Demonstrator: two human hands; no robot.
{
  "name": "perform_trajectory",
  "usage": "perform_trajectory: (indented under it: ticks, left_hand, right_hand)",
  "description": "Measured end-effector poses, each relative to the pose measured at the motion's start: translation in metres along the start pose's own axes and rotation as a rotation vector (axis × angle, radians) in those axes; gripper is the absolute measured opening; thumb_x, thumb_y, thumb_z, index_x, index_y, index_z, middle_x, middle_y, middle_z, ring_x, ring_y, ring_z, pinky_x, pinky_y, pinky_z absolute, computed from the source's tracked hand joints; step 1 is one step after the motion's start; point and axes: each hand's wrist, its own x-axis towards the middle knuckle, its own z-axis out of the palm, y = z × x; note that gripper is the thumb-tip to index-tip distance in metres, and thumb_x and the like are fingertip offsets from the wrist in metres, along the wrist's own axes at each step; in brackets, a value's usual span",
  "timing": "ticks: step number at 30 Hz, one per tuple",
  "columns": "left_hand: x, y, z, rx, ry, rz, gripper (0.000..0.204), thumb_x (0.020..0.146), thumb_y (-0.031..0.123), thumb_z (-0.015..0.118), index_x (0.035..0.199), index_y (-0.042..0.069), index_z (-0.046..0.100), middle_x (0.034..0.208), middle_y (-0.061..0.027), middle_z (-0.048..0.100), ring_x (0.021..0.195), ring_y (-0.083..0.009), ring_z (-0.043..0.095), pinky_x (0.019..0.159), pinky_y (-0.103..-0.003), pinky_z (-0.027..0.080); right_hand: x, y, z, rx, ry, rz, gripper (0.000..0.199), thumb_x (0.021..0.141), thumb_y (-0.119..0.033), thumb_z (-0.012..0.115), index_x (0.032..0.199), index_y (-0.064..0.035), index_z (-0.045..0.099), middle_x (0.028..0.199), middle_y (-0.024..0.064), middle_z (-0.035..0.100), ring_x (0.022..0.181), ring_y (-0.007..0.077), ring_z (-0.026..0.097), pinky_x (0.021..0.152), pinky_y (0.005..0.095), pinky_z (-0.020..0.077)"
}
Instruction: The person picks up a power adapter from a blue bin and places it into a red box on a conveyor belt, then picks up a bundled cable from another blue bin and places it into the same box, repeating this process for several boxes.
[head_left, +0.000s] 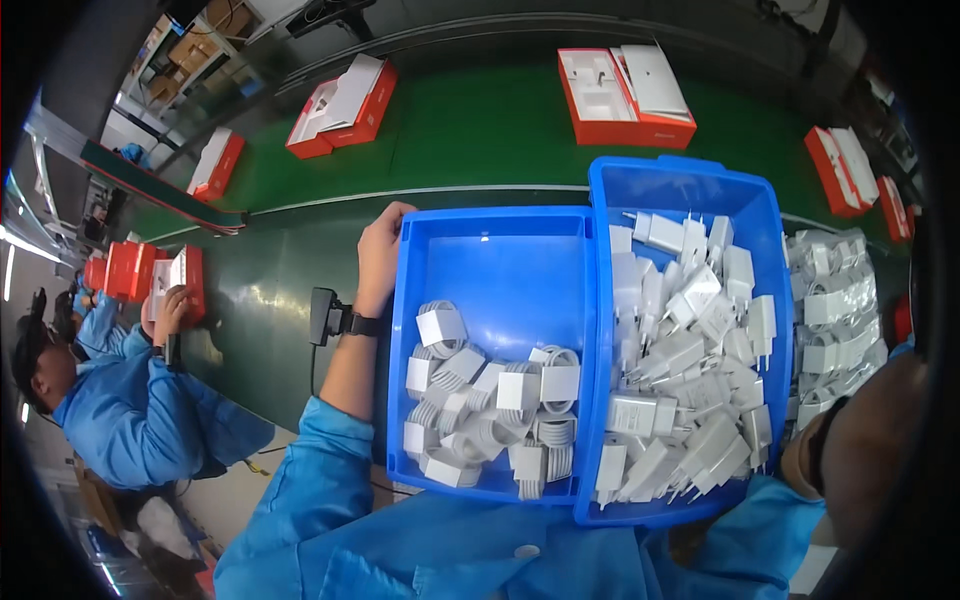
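My left hand (380, 250) grips the far left corner of a blue plastic bin (505, 225), its fingers curled at the rim. Coiled white charging cables (515, 390) with white paper wraps lie in that bin's near half. Against its right side stands a second blue bin (680, 175), slightly overlapping its edge and heaped with white plug-in chargers (700, 300) with two-pin plugs. My right hand (880, 455) is raised close at the right edge, dark and blurred; its fingers are not distinguishable.
Clear bags of wrapped cables (835, 320) lie right of the bins. Beyond runs a green conveyor (470, 120) with open red boxes, one (630, 100) straight ahead. At left a co-worker in blue (150, 410) handles a red box (188, 285). A black device (325, 315) stands beside my left wrist.
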Motion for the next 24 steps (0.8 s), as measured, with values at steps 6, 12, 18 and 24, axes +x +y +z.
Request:
perform_trajectory:
  ticks: [6,12,18,24]
  left_hand:
    - [-0.004,-0.025,-0.024,0.016,0.038,0.000,0.019,0.088,0.023,0.059,0.095,0.005,0.064,0.075,-0.0128,0.067,0.068,-0.0251,0.066,0.063,-0.034,0.049]
    - [-0.009,-0.018,-0.030,0.033,0.031,0.022,0.017,0.089,0.024,0.058,0.091,0.008,0.065,0.070,-0.0119,0.065,0.064,-0.0273,0.065,0.060,-0.036,0.049]
    - [-0.019,-0.008,-0.054,0.054,0.045,0.008,0.016,0.088,0.023,0.057,0.089,0.010,0.065,0.066,-0.0083,0.063,0.062,-0.0275,0.064,0.059,-0.037,0.048]
    - [-0.018,-0.013,-0.061,0.065,0.029,0.003,0.016,0.089,0.023,0.058,0.089,0.009,0.065,0.068,-0.0094,0.065,0.062,-0.0278,0.064,0.058,-0.036,0.048]
  right_hand:
    - [-0.046,-0.006,0.088,0.102,-1.182,0.025,0.024,0.076,-0.013,0.071,0.098,-0.0051,0.065,0.099,0.0060,0.064,0.090,0.0253,0.061,0.075,0.0358,0.0514]
    - [-0.050,-0.046,0.102,-0.165,-1.620,0.098,0.040,0.081,-0.016,0.064,0.119,-0.0033,0.056,0.103,0.0136,0.063,0.097,0.0287,0.063,0.080,0.0357,0.0532]
    - [0.036,-0.042,0.087,-0.199,-1.253,0.278,0.047,0.078,-0.018,0.070,0.122,-0.0058,0.058,0.099,0.0137,0.066,0.091,0.0288,0.065,0.077,0.0381,0.0539]
    - [0.102,0.104,0.161,-0.317,-0.563,0.503,0.040,0.074,-0.015,0.075,0.110,0.0006,0.065,0.093,0.0181,0.071,0.086,0.0259,0.070,0.077,0.0341,0.0534]
